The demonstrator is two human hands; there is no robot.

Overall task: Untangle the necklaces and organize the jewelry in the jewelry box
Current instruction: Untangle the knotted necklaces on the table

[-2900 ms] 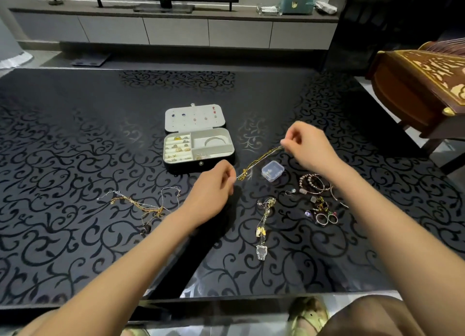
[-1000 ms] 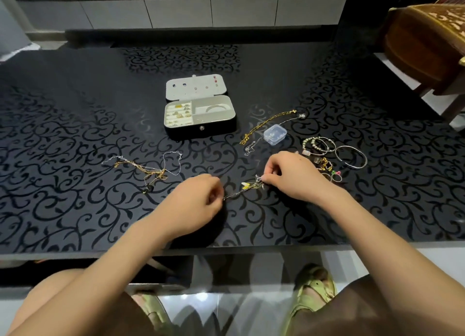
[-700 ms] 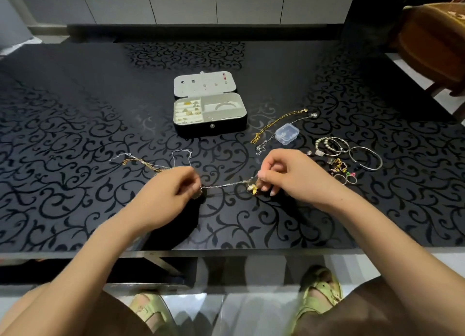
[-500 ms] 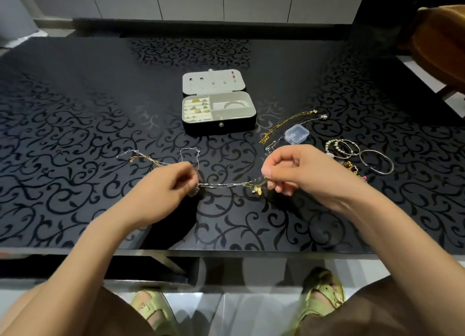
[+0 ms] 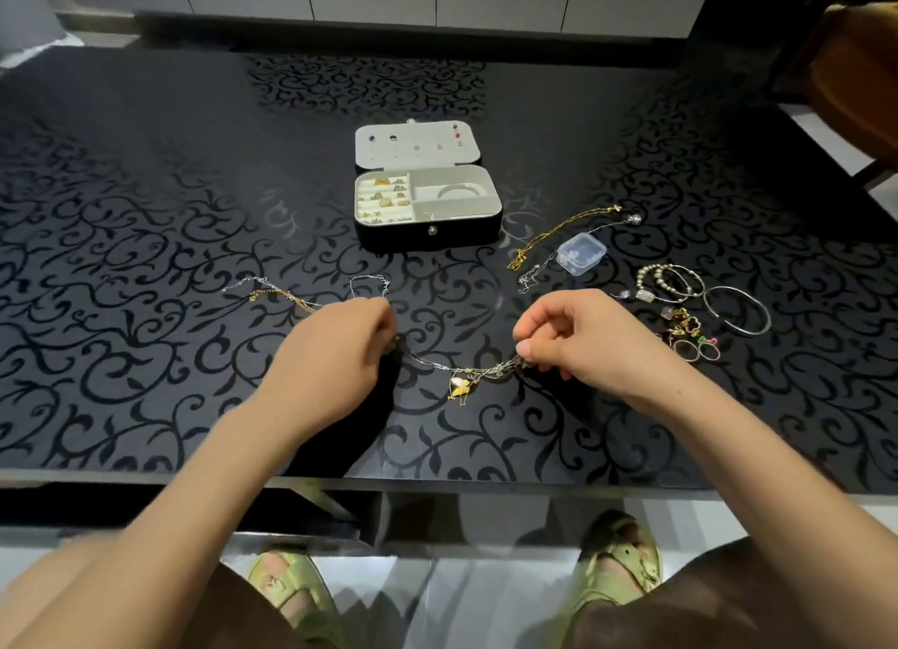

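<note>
Two hands hold a tangled necklace

On the near side of the open black grey-lined jewellery box [image 5: 427, 238], above the black scroll-patterned counter [image 5: 146, 187], a thin silver chain necklace with a yellow pendant [image 5: 459, 374] sags between left hand [image 5: 335, 352] and right hand [image 5: 578, 342]. Each grip is pinched closed on one end.

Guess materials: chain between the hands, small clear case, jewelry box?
Chain: thin silver-tone metal, links glint. Small clear case: transparent plastic, contents show through. Jewelry box: black shell, possibly faux leather; pale matte lining, probably fabric.
</note>
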